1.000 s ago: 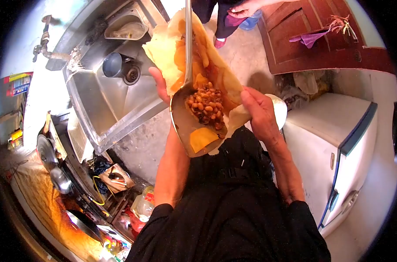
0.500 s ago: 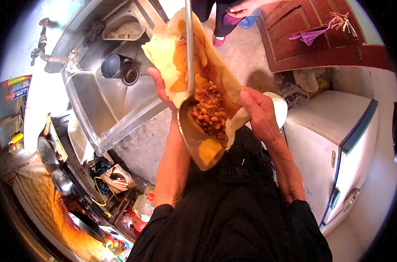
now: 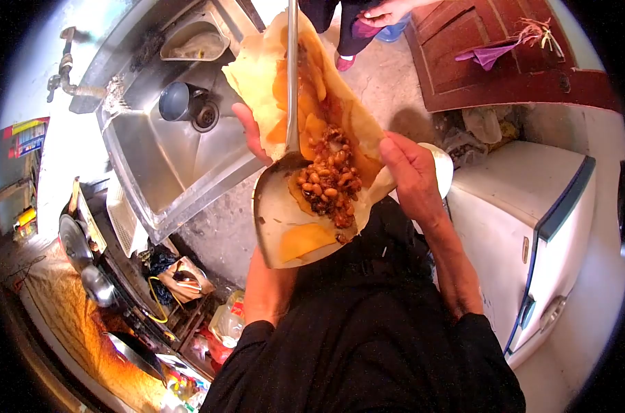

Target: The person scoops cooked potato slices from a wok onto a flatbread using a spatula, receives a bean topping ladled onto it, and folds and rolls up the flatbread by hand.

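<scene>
In front of my chest is a large pale flatbread, folded up at its sides around orange slices and a brown bean filling. My left hand holds it from beneath on the left; only part of the hand shows beside the edge. My right hand grips the right edge between thumb and fingers. A metal spatula lies over the near end, its broad blade carrying another orange slice beside the beans. Its long handle runs out at the top; who holds it is hidden.
A steel sink with a dark mug is at left. Another person's hand shows at the top. A white fridge stands right, below a red-brown door. Pans and clutter fill the lower left.
The spatula blade has shifted left and turned flatter, so more of its face and the slice on it show. Both my hands keep their hold on the flatbread, nearly still.
</scene>
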Action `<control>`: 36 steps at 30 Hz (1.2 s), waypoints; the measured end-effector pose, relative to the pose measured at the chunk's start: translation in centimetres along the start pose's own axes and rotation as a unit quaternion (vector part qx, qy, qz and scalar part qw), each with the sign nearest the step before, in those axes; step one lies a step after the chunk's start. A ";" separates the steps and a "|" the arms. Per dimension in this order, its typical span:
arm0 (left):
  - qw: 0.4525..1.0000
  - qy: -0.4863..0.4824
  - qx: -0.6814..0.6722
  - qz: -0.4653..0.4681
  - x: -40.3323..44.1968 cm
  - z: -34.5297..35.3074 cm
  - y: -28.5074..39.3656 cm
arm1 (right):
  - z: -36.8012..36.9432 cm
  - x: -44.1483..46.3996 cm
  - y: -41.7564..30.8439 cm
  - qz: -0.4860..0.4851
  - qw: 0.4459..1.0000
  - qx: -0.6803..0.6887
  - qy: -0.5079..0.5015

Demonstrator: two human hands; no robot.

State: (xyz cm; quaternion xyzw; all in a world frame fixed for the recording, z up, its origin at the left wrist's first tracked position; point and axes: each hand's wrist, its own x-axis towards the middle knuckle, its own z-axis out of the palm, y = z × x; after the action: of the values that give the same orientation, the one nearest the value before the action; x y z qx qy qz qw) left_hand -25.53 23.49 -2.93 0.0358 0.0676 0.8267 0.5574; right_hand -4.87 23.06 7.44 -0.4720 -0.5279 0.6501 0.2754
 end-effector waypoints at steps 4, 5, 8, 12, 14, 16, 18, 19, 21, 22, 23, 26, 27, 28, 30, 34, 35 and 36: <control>1.000 0.012 0.001 -0.008 0.1 -0.3 0.3 | 0.2 0.1 0.1 -0.001 1.000 0.017 0.005; 1.000 0.018 0.007 -0.003 0.0 -0.3 0.2 | 0.2 0.1 0.3 -0.001 1.000 0.022 0.008; 1.000 0.018 0.007 -0.005 -0.4 0.1 0.6 | 0.3 0.3 0.8 -0.001 0.999 0.034 0.002; 1.000 0.008 0.001 -0.022 -0.7 0.4 0.3 | 0.6 0.3 0.5 -0.001 1.000 0.019 0.012; 1.000 -0.006 0.000 -0.029 -1.1 0.8 0.3 | 0.3 0.5 1.5 -0.010 1.000 0.013 0.016; 0.999 -0.024 -0.003 -0.036 -1.2 1.5 0.5 | 0.4 0.4 1.8 -0.001 1.000 0.015 0.021; 0.999 -0.036 -0.001 -0.041 -1.0 1.6 0.2 | -0.1 0.1 1.5 0.024 0.999 0.008 -0.021; 0.998 -0.042 -0.001 -0.042 -0.9 1.6 0.0 | -0.3 0.1 1.5 0.026 0.999 0.002 -0.021; 0.998 -0.048 0.002 -0.042 -0.7 1.6 -0.1 | -0.3 0.1 1.7 0.031 0.999 -0.009 -0.021; 0.998 -0.050 0.003 -0.045 -0.7 1.5 -0.2 | -0.1 0.1 1.7 0.022 1.000 0.004 -0.011; 0.998 -0.052 0.002 -0.045 -0.7 1.5 -0.2 | 0.1 0.1 1.7 0.013 1.000 0.018 0.000; 0.997 -0.058 0.000 -0.049 -0.8 1.6 -0.3 | 0.4 0.1 2.1 -0.002 1.000 0.028 0.010; 0.997 -0.060 -0.001 -0.049 -0.8 1.6 -0.4 | 0.3 0.2 2.2 -0.006 1.000 0.026 0.011; 0.997 -0.060 0.001 -0.050 -0.9 1.6 -0.4 | 0.4 0.1 2.1 -0.004 1.000 0.027 0.014; 0.997 -0.061 0.003 -0.051 -0.9 1.9 -0.1 | 0.6 -0.1 1.8 0.000 0.999 0.030 0.017; 0.997 -0.068 0.001 -0.048 -0.9 1.9 -0.1 | 0.8 -0.1 0.8 -0.001 1.000 0.005 0.017; 0.996 -0.066 0.002 -0.053 -0.9 1.9 -0.1 | 0.5 -0.1 0.9 -0.003 1.000 -0.001 0.011; 0.997 -0.064 0.002 -0.054 -0.9 2.1 -0.2 | 0.4 -0.2 0.9 -0.004 1.000 -0.007 0.005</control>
State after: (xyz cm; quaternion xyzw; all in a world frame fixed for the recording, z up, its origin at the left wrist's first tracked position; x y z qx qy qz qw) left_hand -24.73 22.85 -0.88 0.0859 0.0352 0.7914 0.6042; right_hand -5.01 22.50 6.62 -0.4752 -0.5328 0.6429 0.2774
